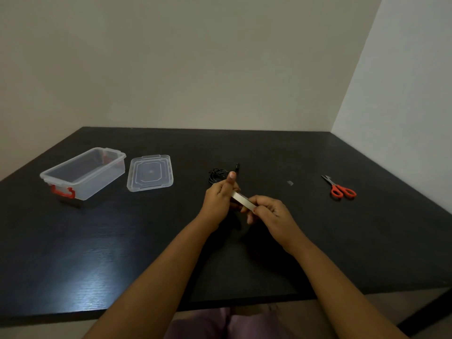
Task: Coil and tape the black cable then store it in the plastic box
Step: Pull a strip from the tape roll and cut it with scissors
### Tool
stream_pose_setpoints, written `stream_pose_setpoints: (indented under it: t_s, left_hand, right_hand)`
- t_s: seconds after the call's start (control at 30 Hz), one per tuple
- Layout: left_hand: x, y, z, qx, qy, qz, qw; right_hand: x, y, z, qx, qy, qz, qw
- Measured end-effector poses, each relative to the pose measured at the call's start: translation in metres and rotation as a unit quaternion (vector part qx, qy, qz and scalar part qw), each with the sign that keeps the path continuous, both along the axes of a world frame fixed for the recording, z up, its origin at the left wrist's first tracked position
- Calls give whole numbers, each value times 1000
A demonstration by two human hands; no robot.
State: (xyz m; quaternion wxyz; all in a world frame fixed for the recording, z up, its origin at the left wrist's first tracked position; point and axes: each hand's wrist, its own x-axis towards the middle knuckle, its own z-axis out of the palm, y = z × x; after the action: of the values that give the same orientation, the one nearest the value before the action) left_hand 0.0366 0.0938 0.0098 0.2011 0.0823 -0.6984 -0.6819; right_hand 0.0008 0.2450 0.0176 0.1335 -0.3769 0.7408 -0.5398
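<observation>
**While both hands pull a strip of tape straight, the cable lies just past the fingers**

As the left hand [219, 195] and right hand [270, 210] each pinch one end, the strip of tape [241, 198] spans the gap between them. Its long axis slopes from the left fingers [221, 189] down toward the right ones. All the fingers are curled, and the left thumb sticks up.

Just beyond the left fingers lies the black cable [216, 174], a loose coil on the dark bench [97, 253]. Its plug [237, 166] points away from the person. Whether the left fingers also touch the coil cannot be told, since that hand hides its near side.

Well to the left of the fingers the clear box [83, 173] stands open, its long axis running away and to the right. Its lid [150, 172] lies flat beside it. Well to the right of the fingers lie red-handled scissors [340, 188], blades pointing away, and a small pale scrap [290, 183] lies between them and the hands.
</observation>
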Motion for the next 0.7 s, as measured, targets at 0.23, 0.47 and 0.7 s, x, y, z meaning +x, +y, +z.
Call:
stream_pose_setpoints:
  t_s: [0.23, 0.47, 0.7]
  left_hand:
    - [2, -10, 9, 114, -56, -17, 992]
    - [10, -8, 3, -360, -14, 44, 932]
    - [4, 4, 3, -395, 64, -4, 916]
  right_hand:
    - [2, 3, 2, 18, -2, 14, 1000]
    - [1, 2, -1, 2, 16, -32, 999]
    - [-2, 1, -4, -8, 19, -58, 998]
